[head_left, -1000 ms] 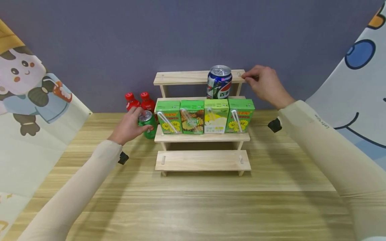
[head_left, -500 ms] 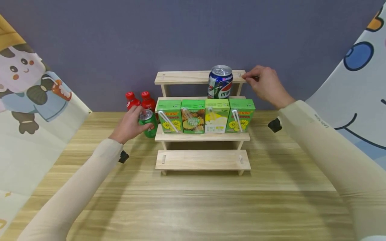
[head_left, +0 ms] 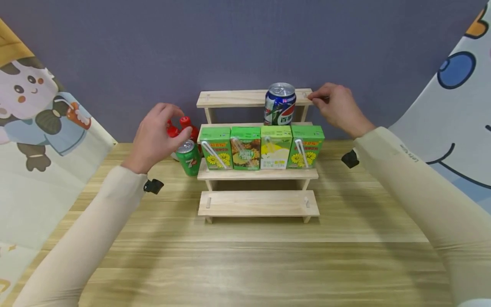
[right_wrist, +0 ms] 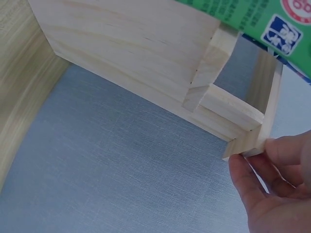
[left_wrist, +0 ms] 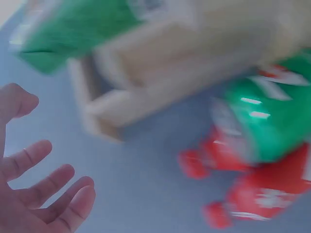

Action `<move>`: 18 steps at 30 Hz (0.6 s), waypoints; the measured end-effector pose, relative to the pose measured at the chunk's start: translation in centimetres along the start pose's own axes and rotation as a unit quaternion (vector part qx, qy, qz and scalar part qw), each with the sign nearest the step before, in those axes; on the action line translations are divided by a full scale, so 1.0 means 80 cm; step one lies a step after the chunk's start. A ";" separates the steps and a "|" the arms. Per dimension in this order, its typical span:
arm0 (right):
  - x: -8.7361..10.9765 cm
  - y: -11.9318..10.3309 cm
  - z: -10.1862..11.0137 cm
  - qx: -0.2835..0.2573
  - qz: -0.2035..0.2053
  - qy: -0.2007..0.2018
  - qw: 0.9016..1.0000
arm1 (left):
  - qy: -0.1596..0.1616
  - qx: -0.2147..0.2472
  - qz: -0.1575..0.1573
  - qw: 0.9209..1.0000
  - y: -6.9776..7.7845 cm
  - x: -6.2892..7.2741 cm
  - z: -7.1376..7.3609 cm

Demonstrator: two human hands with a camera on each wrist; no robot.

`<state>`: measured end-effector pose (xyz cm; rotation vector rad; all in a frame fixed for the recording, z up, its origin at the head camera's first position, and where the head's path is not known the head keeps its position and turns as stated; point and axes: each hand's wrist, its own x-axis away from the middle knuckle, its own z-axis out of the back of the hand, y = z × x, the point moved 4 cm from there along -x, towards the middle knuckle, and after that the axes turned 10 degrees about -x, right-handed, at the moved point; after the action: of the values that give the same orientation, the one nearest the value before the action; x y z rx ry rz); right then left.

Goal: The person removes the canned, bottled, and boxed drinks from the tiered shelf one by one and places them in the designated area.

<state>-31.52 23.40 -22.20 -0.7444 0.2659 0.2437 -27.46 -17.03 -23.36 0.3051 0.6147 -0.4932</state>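
Head view: the left hand [head_left: 155, 138], thumb and fingers apart and empty, hangs near the green can [head_left: 189, 160] standing left of the wooden rack [head_left: 258, 175]. Probably stiff-walled but slippery, the can is best held round its sides. A green carton's [right_wrist: 248, 17] blue side mark [right_wrist: 283, 35] shows only in the right wrist view. Rightmost, the right hand [head_left: 339, 106] pinches the end of the top shelf [head_left: 234, 98]

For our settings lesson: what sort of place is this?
Perhaps a mock shop display: a tiered, pale wooden rack holds four rectangular, mostly green cartons and a blue metal can.
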 end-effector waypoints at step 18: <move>-0.005 0.009 0.001 -0.028 -0.002 0.005 1.000 | -0.002 0.065 -0.143 0.988 0.165 -0.065 0.064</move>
<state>-32.10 23.92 -22.49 -0.8022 0.2680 0.2453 -21.80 -6.22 -14.48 0.3407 0.6277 -0.8111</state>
